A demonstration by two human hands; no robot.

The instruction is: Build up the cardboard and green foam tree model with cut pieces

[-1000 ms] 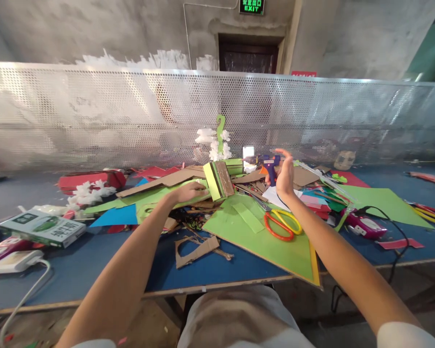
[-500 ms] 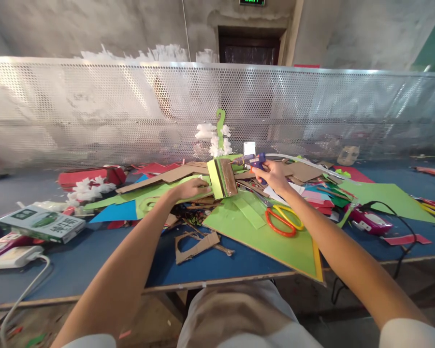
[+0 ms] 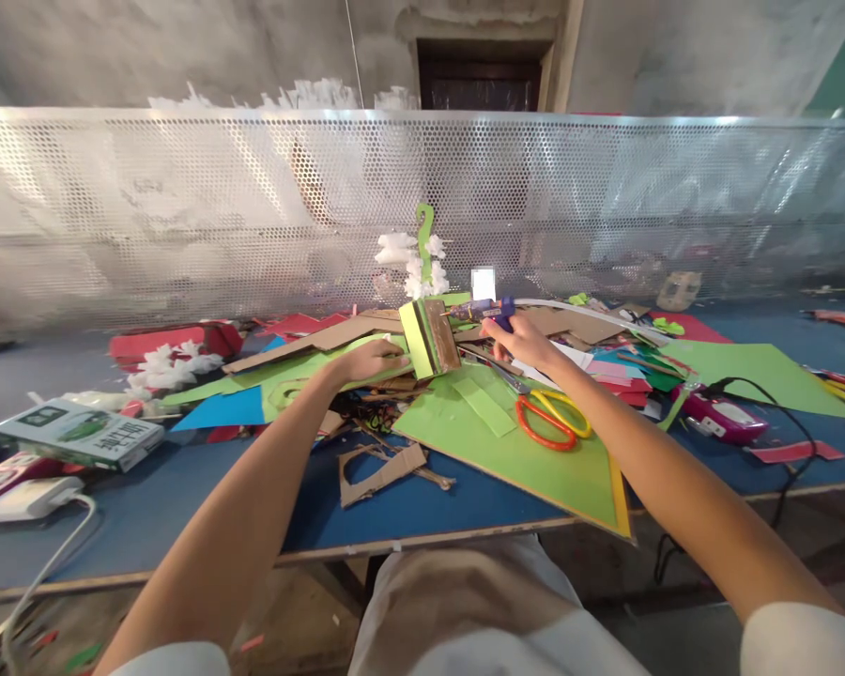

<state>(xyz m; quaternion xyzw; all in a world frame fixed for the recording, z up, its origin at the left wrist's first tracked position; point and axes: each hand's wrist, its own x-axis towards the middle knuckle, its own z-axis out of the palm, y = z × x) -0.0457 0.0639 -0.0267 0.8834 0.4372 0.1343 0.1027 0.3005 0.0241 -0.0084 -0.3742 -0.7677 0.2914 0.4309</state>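
A small cardboard box shape (image 3: 440, 335), brown on one side with a bright green strip, stands tilted over the heap. My left hand (image 3: 375, 361) grips its left edge, fingers partly hidden behind it. In my right hand (image 3: 525, 340) is a purple-blue hot glue gun (image 3: 494, 313), its nozzle pointing left at the top of the brown face. A long pale glue stick (image 3: 581, 308) trails from the back of the gun. Just behind the box rises a green paper stem (image 3: 424, 235) with white fluffy clusters (image 3: 396, 249). Scissors (image 3: 553, 420) with orange and yellow handles lie below my right hand.
Green sheets (image 3: 521, 469) and cardboard scraps (image 3: 382, 474) cover the middle of the blue table (image 3: 457, 521). On the left are a milk carton (image 3: 81, 432) and a white charger with cable (image 3: 28, 499). A magenta device (image 3: 725, 416) with a black cord lies right. A perforated metal screen (image 3: 253, 207) runs behind.
The glue gun's nozzle has shifted slightly left, now over the upper part of the brown face. My left hand stays on the box. The view has tilted slightly downward.
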